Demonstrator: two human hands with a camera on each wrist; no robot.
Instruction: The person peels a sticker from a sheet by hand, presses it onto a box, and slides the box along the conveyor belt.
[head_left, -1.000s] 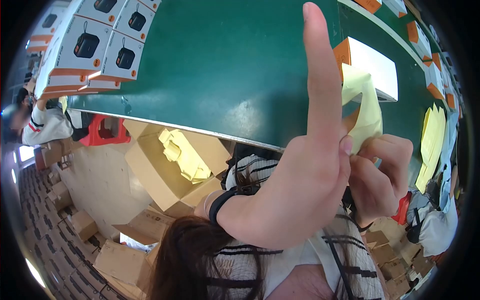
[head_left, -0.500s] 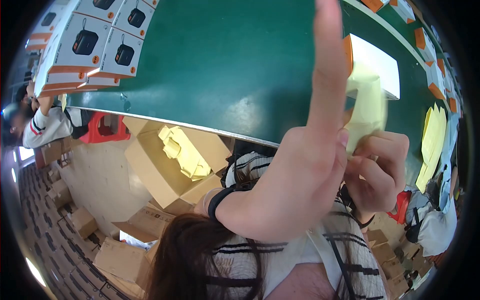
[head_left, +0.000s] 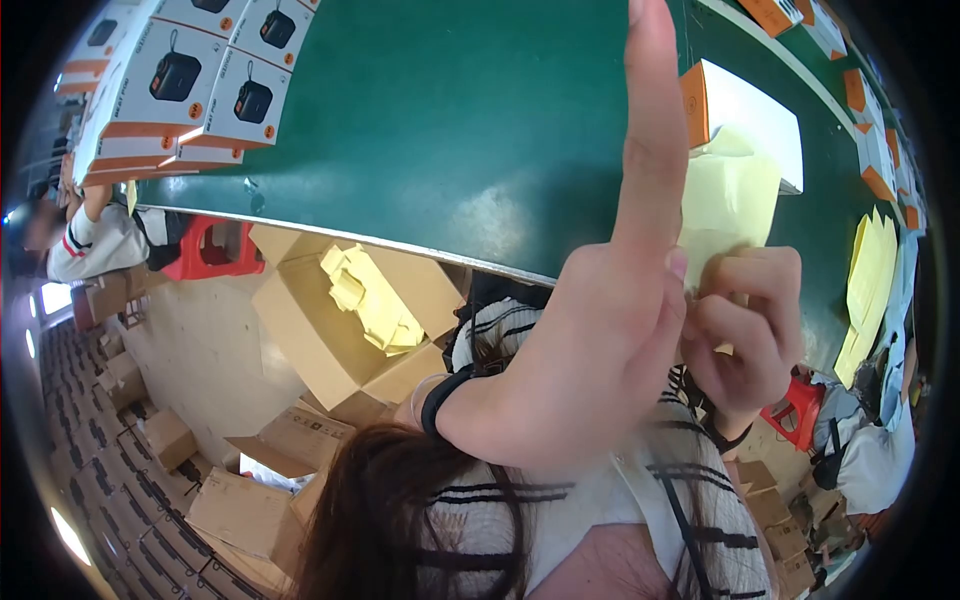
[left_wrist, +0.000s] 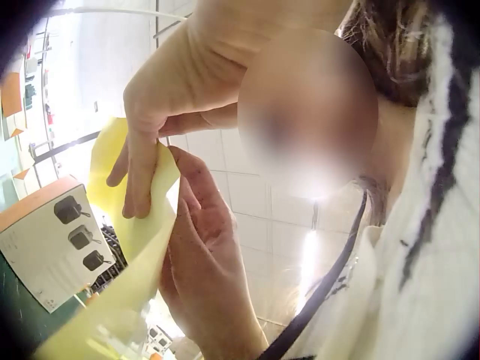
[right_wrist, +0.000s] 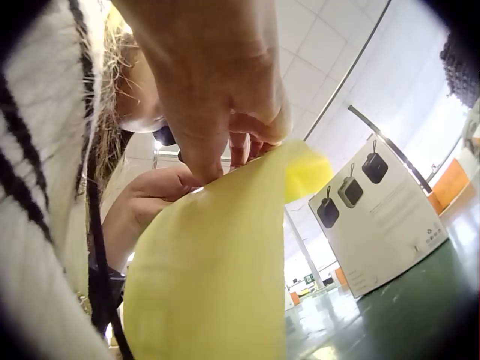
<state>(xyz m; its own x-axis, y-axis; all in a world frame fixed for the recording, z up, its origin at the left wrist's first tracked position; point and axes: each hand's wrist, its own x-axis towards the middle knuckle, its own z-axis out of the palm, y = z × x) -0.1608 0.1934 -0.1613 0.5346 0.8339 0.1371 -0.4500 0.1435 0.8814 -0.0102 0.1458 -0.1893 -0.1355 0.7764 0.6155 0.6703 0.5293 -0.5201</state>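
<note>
A limp yellow sheet (head_left: 735, 195), bent over along its upper end, is between both hands in front of my chest. My left hand (head_left: 610, 320) pinches its edge near the thumb, with the index finger pointing straight up. On the other side my right hand (head_left: 745, 330) has its fingers curled and grips the sheet's lower edge. In the right wrist view the sheet (right_wrist: 217, 277) hangs broad and smooth below the fingers. Just behind it a white and orange speaker box (head_left: 760, 120) stands on the green table (head_left: 450, 110).
Stacked printed boxes (head_left: 170, 75) stand at the table's left end. More yellow sheets (head_left: 868, 300) lie at the right edge. An open carton (head_left: 300, 330) below the table holds folded yellow pieces (head_left: 370, 300). Other people sit at both sides, near red stools (head_left: 215, 250).
The yellow sheet has turned from a narrow, twisted strip to a broader face toward the head view. My right hand has moved slightly left and up, still gripping it.
</note>
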